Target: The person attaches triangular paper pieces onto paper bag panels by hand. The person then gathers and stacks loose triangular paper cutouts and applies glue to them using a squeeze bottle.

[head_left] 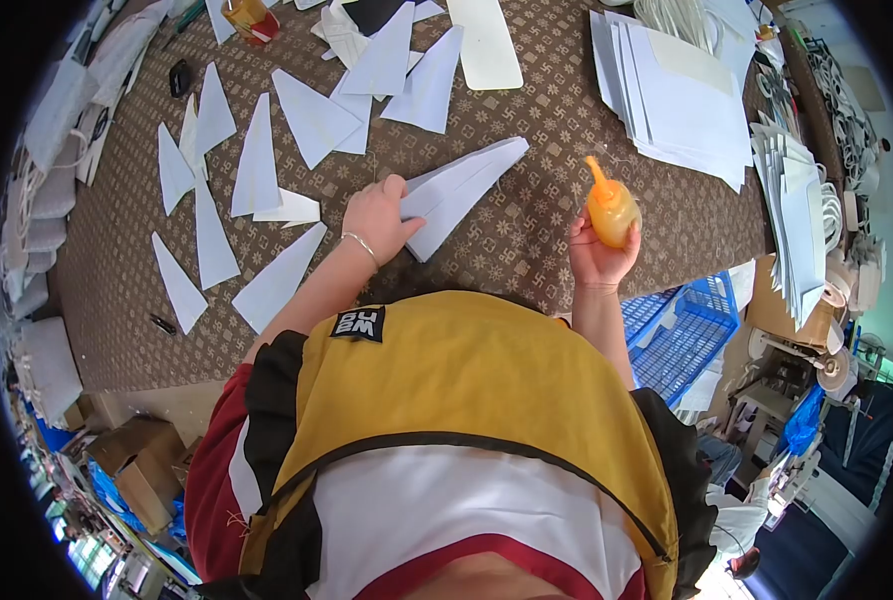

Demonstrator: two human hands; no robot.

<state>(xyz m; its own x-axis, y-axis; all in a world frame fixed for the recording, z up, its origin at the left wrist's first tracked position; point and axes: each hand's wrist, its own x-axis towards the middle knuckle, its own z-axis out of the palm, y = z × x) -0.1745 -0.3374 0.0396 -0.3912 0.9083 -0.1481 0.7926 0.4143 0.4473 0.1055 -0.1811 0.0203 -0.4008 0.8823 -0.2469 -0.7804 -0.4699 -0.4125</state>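
Observation:
My left hand is closed on the near left end of a stack of white tapered pieces, its thumb lying on top. The stack rests on the patterned brown tabletop, narrow end pointing away to the right. In my right hand is an orange squeeze bottle, held upright by its lower part with the nozzle tilted to the left. Whether the pieces are paper or fabric I cannot tell. Single white wedge-shaped pieces lie scattered to the left of my left hand.
Stacked white sheets lie at the back right, and more sheets at the right edge. A drink can stands at the back left. Below the table on the right is a blue plastic crate. Another person is at lower right.

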